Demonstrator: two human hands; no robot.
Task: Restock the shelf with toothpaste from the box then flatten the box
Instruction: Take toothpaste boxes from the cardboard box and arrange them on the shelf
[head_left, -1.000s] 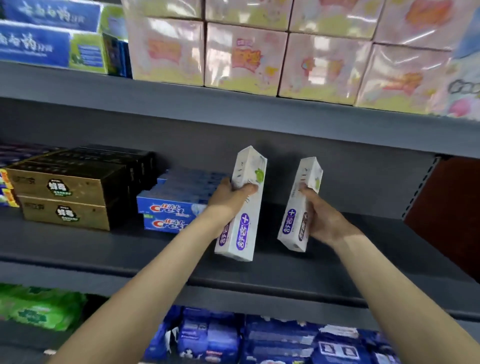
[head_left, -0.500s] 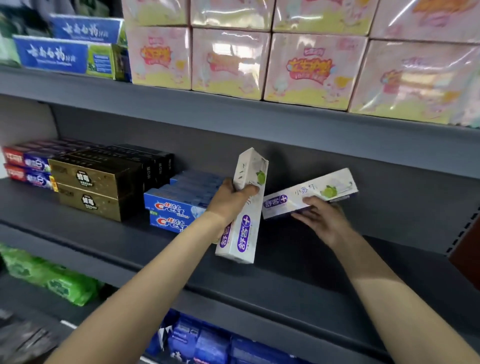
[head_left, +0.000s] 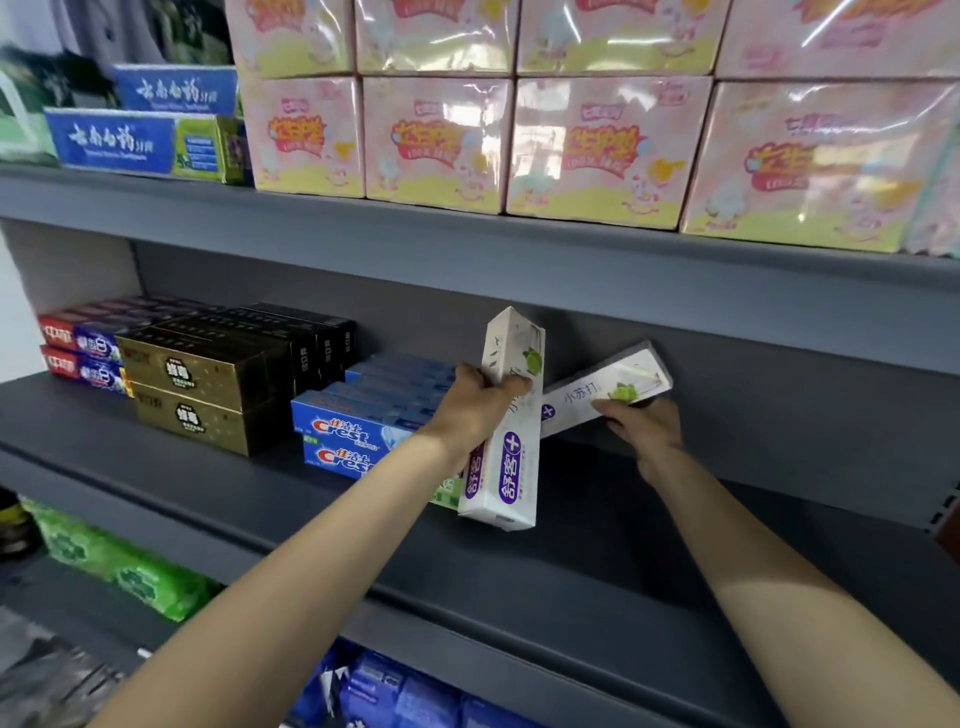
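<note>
Two white cardboard toothpaste cartons held over the grey metal shelf (head_left: 519, 582)

The upright carton (head_left: 511, 415) is gripped by the left hand (head_left: 475, 410); the tilted carton (head_left: 597, 395) is pinched by the right hand (head_left: 644, 431), frame centre.

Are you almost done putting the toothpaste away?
Not yet. The left hand holds one white toothpaste box upright, and the right hand is laying another toward the back of the middle shelf. The carton to flatten isn't in view.

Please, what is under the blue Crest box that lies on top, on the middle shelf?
Under the top Crest box lies a second Crest box, which rests on the grey shelf. The left forearm covers the right ends of both boxes, so nothing there can be seen.
</note>
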